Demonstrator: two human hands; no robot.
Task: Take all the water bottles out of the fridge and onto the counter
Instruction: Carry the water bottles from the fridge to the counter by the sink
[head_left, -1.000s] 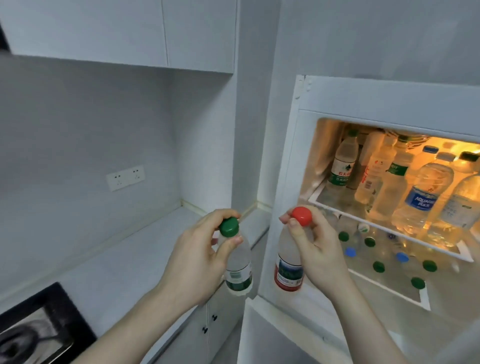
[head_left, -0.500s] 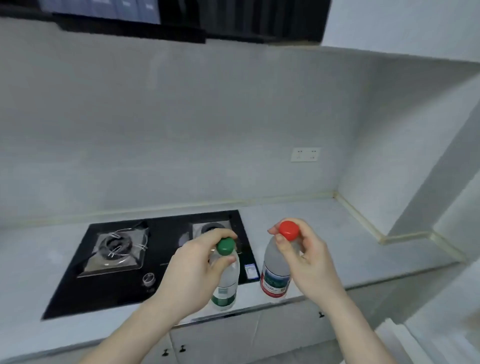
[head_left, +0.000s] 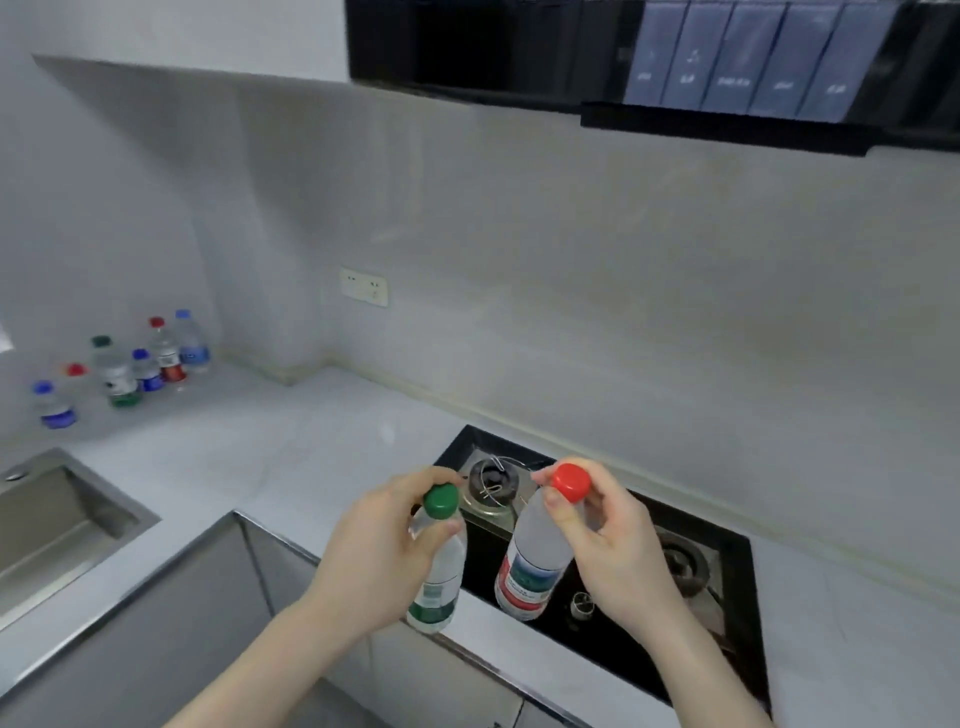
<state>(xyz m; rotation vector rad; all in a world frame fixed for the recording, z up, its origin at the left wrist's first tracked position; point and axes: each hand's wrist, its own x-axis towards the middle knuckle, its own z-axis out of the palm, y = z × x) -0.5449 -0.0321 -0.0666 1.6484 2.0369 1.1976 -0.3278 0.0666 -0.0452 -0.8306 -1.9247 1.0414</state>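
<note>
While you carried two bottles over the stove, your left hand (head_left: 374, 556) held a grip round the neck of the green-capped bottle (head_left: 438, 561), and your right hand (head_left: 613, 551) pinched the red-capped bottle (head_left: 535, 561) just under its cap. Neither bottle had touched the counter (head_left: 291, 447) yet. Six bottles (head_left: 124, 364) stood grouped in the far left corner, so part of the job looked done. I could not tell how many remained in the fridge, which was out of view. Below your hands lay the black hob (head_left: 623, 623) with its burners, a poor place to set anything down. To your left sat the sink (head_left: 57, 525); bare counter stretched between it and the hob.
</note>
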